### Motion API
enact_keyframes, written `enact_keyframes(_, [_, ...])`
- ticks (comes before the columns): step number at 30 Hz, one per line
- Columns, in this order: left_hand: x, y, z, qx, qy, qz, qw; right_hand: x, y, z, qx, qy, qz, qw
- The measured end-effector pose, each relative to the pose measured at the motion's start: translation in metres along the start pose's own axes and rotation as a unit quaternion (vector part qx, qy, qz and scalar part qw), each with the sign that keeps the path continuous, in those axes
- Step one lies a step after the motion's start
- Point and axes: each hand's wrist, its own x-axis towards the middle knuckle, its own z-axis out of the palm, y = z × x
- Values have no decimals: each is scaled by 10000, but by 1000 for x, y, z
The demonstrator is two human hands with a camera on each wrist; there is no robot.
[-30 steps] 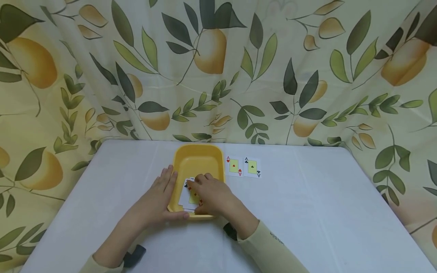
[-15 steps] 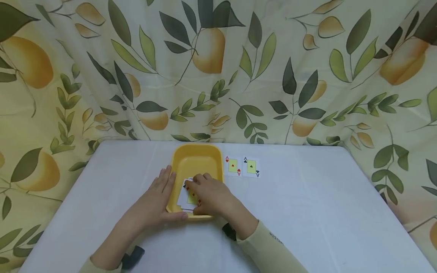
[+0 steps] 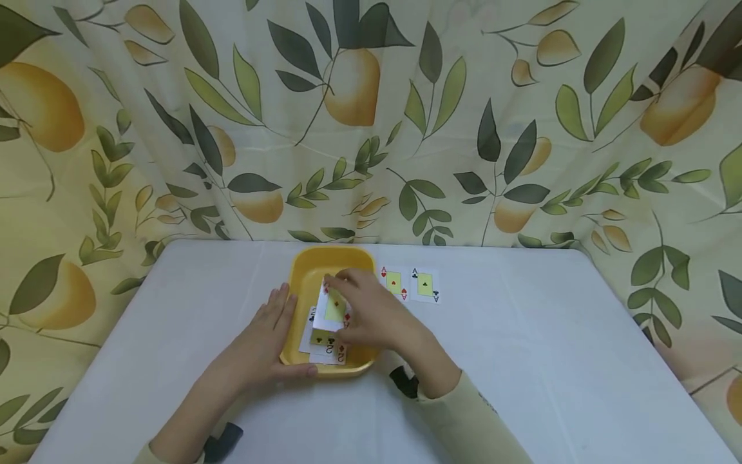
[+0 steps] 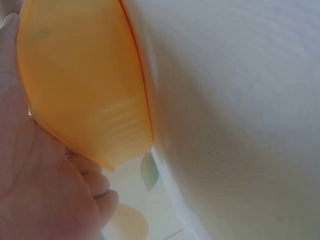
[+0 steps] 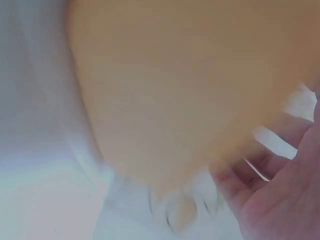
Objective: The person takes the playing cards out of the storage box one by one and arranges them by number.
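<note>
A yellow tray [image 3: 330, 256] stands on the table. My left hand [image 3: 252, 348] rests along its left side, fingers straight and thumb lying across the near corner. In the left wrist view that hand [image 4: 47, 175] lies against the outer wall of the tray [image 4: 85, 75]. My right hand [image 3: 371, 309] pinches a playing card [image 3: 330, 306], white with a yellow panel and red diamond marks, tilted over the tray. Beneath it lie several more playing cards [image 3: 319, 357], twos among them, partly hidden by the held card. In the right wrist view, blurred, my right hand [image 5: 280, 175] overlaps the tray [image 5: 175, 90].
To the right of the tray, an ace of hearts [image 3: 393, 283] and an ace of clubs [image 3: 426, 285] lie face up side by side. A white cloth covers the table [image 3: 522, 361]. A patterned curtain [image 3: 440, 129] hangs behind the table's far edge.
My right hand has lifted the playing card from the pile and moved up and slightly right with it, uncovering cards beneath. The left hand stays against the tray.
</note>
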Motion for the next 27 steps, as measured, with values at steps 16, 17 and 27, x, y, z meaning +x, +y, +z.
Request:
enact_keyframes(16, [1,4,-2,-25,-55,-187,9998,-30,89,-62,-108,1105,932,9894])
enact_keyframes(17, [1,3,-2,-15,-69,-189,9998,-33,94,-62,-144,1088,1070,9882])
enact_keyframes(27, [-1,2,-1,-202,-109,-272,9994,-53,129,-69,-355,1091,1547,9813])
